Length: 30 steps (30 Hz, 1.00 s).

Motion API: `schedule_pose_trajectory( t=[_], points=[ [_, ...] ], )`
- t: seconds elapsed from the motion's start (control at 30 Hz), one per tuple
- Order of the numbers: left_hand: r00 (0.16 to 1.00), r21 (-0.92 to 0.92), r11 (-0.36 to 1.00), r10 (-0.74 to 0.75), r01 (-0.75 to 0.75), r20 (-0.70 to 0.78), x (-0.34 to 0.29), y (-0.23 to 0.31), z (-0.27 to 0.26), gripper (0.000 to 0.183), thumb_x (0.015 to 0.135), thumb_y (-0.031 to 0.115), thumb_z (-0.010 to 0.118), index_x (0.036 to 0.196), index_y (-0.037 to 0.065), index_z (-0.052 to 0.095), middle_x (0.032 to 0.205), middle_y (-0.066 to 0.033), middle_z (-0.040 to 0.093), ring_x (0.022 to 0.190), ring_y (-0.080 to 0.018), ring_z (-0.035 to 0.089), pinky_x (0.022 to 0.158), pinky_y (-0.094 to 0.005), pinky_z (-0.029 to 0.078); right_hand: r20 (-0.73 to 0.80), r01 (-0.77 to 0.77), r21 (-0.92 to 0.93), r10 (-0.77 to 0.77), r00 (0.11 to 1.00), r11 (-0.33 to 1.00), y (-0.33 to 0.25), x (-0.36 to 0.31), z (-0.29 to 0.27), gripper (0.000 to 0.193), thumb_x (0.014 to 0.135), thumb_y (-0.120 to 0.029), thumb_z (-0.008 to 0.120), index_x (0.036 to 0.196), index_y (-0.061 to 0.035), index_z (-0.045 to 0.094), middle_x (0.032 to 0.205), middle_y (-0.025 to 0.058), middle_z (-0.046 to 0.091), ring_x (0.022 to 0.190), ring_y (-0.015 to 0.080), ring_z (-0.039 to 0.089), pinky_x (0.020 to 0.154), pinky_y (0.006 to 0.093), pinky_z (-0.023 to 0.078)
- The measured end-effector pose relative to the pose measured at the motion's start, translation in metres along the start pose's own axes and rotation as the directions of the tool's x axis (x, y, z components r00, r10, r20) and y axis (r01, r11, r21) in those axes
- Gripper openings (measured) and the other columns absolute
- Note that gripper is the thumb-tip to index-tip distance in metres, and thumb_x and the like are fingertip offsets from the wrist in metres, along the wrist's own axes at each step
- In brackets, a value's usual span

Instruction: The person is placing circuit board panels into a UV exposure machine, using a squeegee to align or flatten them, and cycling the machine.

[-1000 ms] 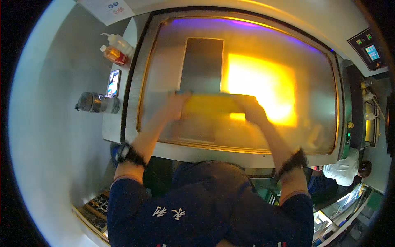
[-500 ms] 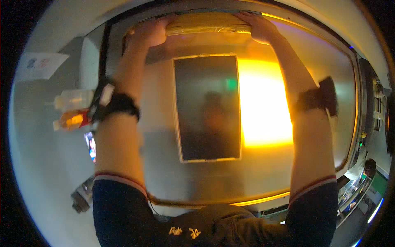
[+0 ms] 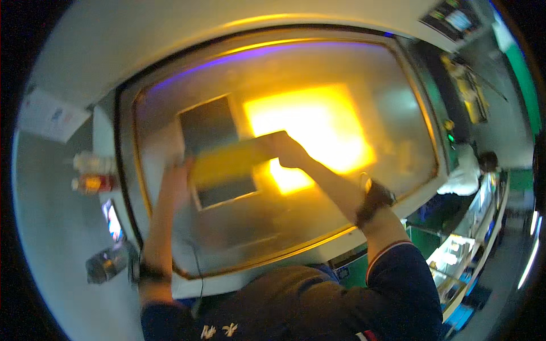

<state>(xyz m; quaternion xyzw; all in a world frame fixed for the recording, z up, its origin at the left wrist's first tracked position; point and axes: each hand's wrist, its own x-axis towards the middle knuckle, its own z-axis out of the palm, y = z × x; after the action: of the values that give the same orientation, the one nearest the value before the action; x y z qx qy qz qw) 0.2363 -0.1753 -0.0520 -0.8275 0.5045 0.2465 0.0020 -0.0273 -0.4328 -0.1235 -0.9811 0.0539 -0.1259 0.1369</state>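
Observation:
A long yellow oblong piece (image 3: 227, 163) with a darker right end hangs above a large framed, glassy surface (image 3: 307, 213), and its exact kind I cannot make out. My right hand (image 3: 291, 153) is closed on its right end. My left hand (image 3: 181, 179), smeared by motion, is at its left end and seems closed round it. Behind the piece lies a dark rectangle with a pale border (image 3: 209, 122), its middle hidden. To its right a bright yellow lit rectangle (image 3: 318, 125) glows, partly covered by my right hand and forearm.
On the left ledge are a clear bottle (image 3: 94, 163), a bottle of reddish drink (image 3: 94, 183), a lit phone (image 3: 112, 220) and a dark rounded object (image 3: 107, 265). A paper sheet (image 3: 54, 116) is at the upper left. Shelving (image 3: 455, 256) stands at the right.
Both hands have come back from the far edge toward me, bringing the yellow piece over the dark rectangle. The view has turned, so the framed surface now looks tilted.

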Motion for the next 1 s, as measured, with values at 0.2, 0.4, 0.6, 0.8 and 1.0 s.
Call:
schedule_pose_trajectory(
  t=[0.2, 0.4, 0.6, 0.8, 1.0],
  points=[
    [0.978, 0.29, 0.936, 0.169, -0.198, 0.124, -0.207, 0.095, 0.077, 0.09, 0.065, 0.007, 0.075, 0.147, 0.014, 0.039, 0.147, -0.0099, 0.046, 0.127, -0.0487, 0.045, 0.107, -0.0582, 0.034, 0.394, -0.086, 0.041, 0.063, 0.917, 0.995, -0.155, -0.197, -0.097, 0.06, 0.089, -0.029, 0.058, 0.145, -0.023, 0.038, 0.152, 0.0123, 0.036, 0.129, 0.0394, 0.046, 0.109, 0.0601, 0.032],
    [0.989, 0.044, 0.999, 0.009, -0.016, 0.15, -0.212, 0.159, 0.08, 0.082, 0.066, 0.001, 0.069, 0.143, 0.014, 0.044, 0.138, -0.0116, 0.054, 0.122, -0.0434, 0.051, 0.098, -0.0467, 0.046, 0.375, -0.139, 0.175, 0.065, 0.925, 0.975, -0.126, -0.226, -0.123, 0.063, 0.08, -0.017, 0.065, 0.14, -0.0232, 0.047, 0.144, 0.0083, 0.047, 0.129, 0.0317, 0.047, 0.106, 0.0511, 0.038],
    [0.996, -0.025, 1.0, -0.003, 0.005, 0.088, -0.233, 0.29, 0.117, 0.074, 0.068, -0.001, 0.064, 0.139, 0.012, 0.048, 0.128, -0.0158, 0.059, 0.115, -0.0407, 0.056, 0.098, -0.0456, 0.046, -0.04, -0.27, 0.305, 0.295, 0.955, 0.913, -0.039, -0.391, -0.162, 0.058, 0.079, -0.024, 0.07, 0.135, -0.0201, 0.053, 0.14, 0.0083, 0.049, 0.13, 0.0311, 0.045, 0.108, 0.0532, 0.033],
    [0.987, -0.077, 0.984, 0.161, -0.159, 0.016, -0.2, 0.32, 0.148, 0.071, 0.071, 0.0, 0.061, 0.14, 0.009, 0.047, 0.137, -0.0149, 0.054, 0.116, -0.0402, 0.055, 0.1, -0.0447, 0.045, -0.239, -0.719, -0.161, 0.68, 0.693, 0.676, 0.105, -0.536, -0.178, 0.054, 0.087, -0.039, 0.063, 0.137, -0.0205, 0.052, 0.141, 0.0096, 0.046, 0.138, 0.0312, 0.034, 0.114, 0.0522, 0.026],
    [0.99, -0.007, 0.99, 0.14, -0.14, -0.002, -0.225, 0.353, 0.161, 0.076, 0.07, 0.001, 0.061, 0.143, 0.011, 0.043, 0.149, -0.0062, 0.044, 0.118, -0.0349, 0.053, 0.1, -0.0415, 0.047, -0.201, -0.812, -0.127, 0.786, 0.584, 0.57, 0.111, -0.534, -0.18, 0.052, 0.094, -0.046, 0.051, 0.136, -0.0148, 0.051, 0.145, 0.0115, 0.042, 0.14, 0.0309, 0.032, 0.115, 0.0495, 0.025]
  ],
)
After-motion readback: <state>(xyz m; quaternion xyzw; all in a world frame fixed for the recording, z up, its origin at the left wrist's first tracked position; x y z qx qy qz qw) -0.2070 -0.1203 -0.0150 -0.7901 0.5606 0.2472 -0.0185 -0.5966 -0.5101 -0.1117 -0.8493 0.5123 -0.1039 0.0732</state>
